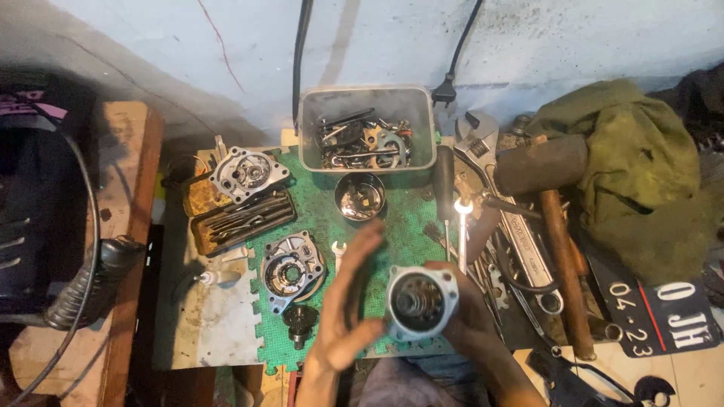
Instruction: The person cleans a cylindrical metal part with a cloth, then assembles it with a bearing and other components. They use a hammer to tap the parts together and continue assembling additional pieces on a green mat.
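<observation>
Both hands met over a round metal housing (pixel 421 300), close under the camera.

Cupped from beneath, the housing sat in the right hand (pixel 467 316), whose fingers wrapped its far side, open mouth tilted up toward the camera. Flat and unclenched, the left hand (pixel 348 301) pressed its fingertips (pixel 369 328) against the housing's near rim, thumb spread, grasping nothing. It looked like an inspection or seating step; any further move would call for a steady grip while the part is turned. Beyond the fingertips, on the green mat (pixel 317 211), lay a second housing (pixel 290 270), a small gear (pixel 299 316) and a steel bowl (pixel 359 196).
</observation>
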